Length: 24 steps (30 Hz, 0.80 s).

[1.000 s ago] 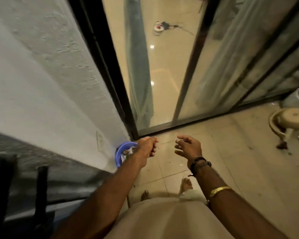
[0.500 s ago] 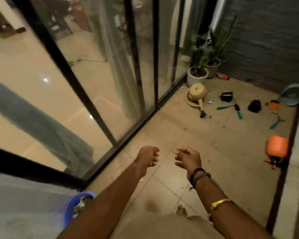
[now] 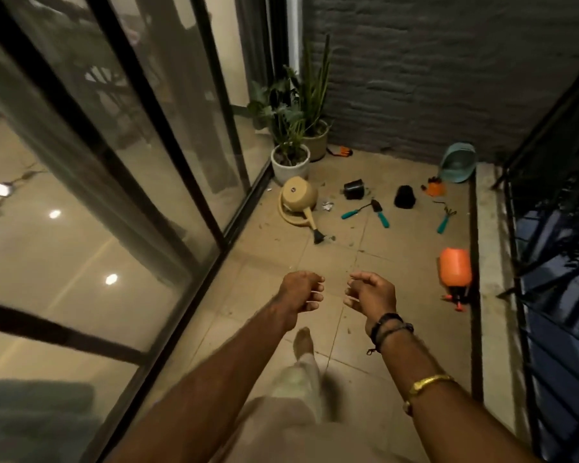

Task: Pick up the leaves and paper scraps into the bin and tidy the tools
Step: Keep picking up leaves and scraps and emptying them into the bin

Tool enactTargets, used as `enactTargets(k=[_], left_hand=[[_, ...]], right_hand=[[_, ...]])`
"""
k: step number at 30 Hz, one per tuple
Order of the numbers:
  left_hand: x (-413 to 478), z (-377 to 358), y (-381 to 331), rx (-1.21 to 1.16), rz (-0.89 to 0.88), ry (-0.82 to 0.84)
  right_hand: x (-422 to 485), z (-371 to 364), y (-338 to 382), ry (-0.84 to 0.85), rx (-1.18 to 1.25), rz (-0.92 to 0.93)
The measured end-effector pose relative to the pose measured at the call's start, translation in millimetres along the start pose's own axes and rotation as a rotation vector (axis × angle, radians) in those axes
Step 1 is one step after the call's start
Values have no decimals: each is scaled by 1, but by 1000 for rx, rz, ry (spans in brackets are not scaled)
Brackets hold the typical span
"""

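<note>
- Glass sliding door (image 3: 114,195), black frame, runs down the left side of the tiled floor (image 3: 274,262).
- White plant pot (image 3: 290,167) in the far corner by the door; beige plant pot (image 3: 317,143) just behind it against the grey wall.
- Left hand (image 3: 301,294) held out low over the floor, fingers loosely curled inward and close together, nothing seen in them.
- Tan watering can (image 3: 298,197) on its side just in front of the white pot, spout toward the camera.
- Crumpled paper scrap (image 3: 327,206) on the floor just right of the watering can.
- Leaf bits (image 3: 331,237) scattered on the tiles near the spout tip and around the tools.
- Small black pot (image 3: 353,188) tipped over, right of the paper scrap.
- Teal-handled tool (image 3: 351,214) and trowel (image 3: 382,218) lie flat, heads meeting, handles apart.
- Right hand (image 3: 370,292) beside the left, apart from it, fingers loosely curled, empty; dark bands on the wrist.
- Second black pot (image 3: 404,197) on the floor right of the trowel.
- Orange item (image 3: 433,188) near the far ledge, can't tell what it is.
- Hand rake (image 3: 443,221), teal handle, flat near the ledge.
- Orange sprayer (image 3: 455,269) on its side by the ledge, nozzle toward the camera.
- Teal tub (image 3: 458,162) leaning in the far right corner.
- Black railing (image 3: 549,228) along the right edge.
</note>
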<state>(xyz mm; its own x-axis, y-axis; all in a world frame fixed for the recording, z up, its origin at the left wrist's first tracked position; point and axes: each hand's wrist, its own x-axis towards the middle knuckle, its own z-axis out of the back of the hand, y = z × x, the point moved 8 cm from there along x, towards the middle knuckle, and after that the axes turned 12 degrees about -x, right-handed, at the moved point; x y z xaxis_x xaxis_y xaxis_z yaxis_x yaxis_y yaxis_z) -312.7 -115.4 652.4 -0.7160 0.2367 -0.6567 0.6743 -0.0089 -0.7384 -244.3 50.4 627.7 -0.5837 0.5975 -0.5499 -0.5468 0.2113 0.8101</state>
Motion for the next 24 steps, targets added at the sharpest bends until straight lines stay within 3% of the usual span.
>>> enactTargets(k=[15, 24], left_hand=[[251, -176, -169, 67, 108, 149], [401, -291, -223, -32, 180, 29]], right_hand=[[265, 19, 183, -120, 148, -37], [450, 57, 267, -62, 82, -50]])
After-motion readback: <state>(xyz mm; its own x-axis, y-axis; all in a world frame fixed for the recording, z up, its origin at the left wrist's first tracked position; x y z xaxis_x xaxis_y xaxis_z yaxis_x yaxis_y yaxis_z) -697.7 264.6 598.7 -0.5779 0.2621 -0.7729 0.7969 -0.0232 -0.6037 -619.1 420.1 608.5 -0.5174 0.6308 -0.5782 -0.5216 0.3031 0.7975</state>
